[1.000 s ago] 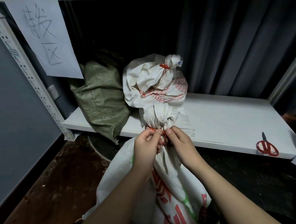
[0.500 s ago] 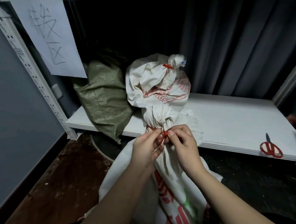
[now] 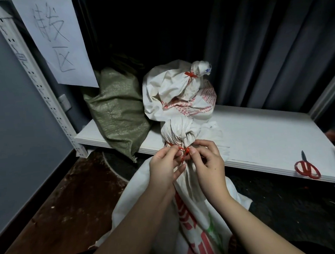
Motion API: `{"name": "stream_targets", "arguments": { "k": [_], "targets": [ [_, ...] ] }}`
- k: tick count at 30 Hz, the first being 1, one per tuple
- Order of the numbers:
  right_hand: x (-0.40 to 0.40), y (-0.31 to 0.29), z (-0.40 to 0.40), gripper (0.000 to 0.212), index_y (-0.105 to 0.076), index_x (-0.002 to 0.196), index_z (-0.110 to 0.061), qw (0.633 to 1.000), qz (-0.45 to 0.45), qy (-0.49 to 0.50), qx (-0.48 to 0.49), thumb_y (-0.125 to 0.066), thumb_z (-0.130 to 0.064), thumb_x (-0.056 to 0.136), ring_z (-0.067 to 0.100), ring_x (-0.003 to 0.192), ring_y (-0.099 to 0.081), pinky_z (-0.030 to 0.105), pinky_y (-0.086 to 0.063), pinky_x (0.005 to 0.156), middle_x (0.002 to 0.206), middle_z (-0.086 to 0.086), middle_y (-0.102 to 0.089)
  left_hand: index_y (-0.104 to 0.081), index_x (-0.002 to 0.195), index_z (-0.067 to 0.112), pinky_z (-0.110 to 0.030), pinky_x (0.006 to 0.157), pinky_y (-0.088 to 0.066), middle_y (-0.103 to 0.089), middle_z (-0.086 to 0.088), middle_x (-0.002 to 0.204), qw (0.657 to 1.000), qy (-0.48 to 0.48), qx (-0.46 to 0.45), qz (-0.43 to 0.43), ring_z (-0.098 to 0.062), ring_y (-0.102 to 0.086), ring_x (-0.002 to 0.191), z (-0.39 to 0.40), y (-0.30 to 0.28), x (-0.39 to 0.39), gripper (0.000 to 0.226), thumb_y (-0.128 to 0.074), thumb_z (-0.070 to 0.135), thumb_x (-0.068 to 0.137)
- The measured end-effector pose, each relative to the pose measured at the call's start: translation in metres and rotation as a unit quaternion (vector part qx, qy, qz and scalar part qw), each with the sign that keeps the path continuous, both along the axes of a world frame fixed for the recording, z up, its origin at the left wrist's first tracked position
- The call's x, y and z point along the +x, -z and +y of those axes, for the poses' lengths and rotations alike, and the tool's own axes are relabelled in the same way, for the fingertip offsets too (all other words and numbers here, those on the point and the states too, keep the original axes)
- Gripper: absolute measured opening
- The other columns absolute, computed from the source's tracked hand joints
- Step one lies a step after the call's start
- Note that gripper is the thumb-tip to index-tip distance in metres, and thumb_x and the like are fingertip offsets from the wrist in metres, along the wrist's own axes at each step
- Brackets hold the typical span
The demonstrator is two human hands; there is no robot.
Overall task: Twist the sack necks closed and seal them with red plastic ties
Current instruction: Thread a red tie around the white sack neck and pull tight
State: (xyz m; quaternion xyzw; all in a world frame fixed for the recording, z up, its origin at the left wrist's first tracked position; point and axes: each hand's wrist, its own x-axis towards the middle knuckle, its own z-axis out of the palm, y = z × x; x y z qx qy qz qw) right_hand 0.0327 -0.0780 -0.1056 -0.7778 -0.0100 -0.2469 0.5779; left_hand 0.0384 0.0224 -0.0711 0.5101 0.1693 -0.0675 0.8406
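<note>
The red plastic tie (image 3: 181,150) circles the gathered neck of the near white sack (image 3: 190,204), pinched between the left hand (image 3: 164,166) and right hand (image 3: 208,161). Just behind runs the shelf (image 3: 262,140) edge, bare rightward to red scissors (image 3: 306,168). Handwritten paper sign (image 3: 57,41), upper left.

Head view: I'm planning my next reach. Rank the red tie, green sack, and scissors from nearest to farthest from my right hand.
1. Red tie: pinched at the right hand, on the sack neck.
2. Green sack: on the shelf, far left.
3. Scissors: at the shelf's right front edge.
</note>
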Motion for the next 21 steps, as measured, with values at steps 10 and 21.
{"name": "stream_targets", "arguments": {
  "k": [10,21],
  "targets": [
    [0.008,0.000,-0.004,0.020,-0.065,0.069,-0.006,0.996,0.028,-0.042,0.069,-0.062,-0.008,0.089,0.001,0.090,-0.058,0.015,-0.042,0.085,0.091,-0.007,-0.061,-0.057,0.079,0.013,-0.017,0.053,-0.035,-0.045,0.005,0.060,0.998,-0.003,0.053,-0.019,0.003,-0.044,0.041,-0.004,0.004,0.001,0.015,-0.056,0.015,0.094],
    [0.013,-0.006,-0.015,0.028,-0.050,0.072,-0.017,0.986,0.064,-0.093,-0.125,-0.047,-0.027,0.097,0.009,0.075,-0.049,0.028,-0.038,0.072,0.072,-0.005,-0.051,-0.054,0.085,0.009,-0.011,0.038,-0.037,-0.044,0.002,0.059,1.000,-0.019,0.013,-0.007,0.001,-0.043,0.035,-0.005,0.001,0.003,0.007,-0.056,0.012,0.092]
  ]
}}
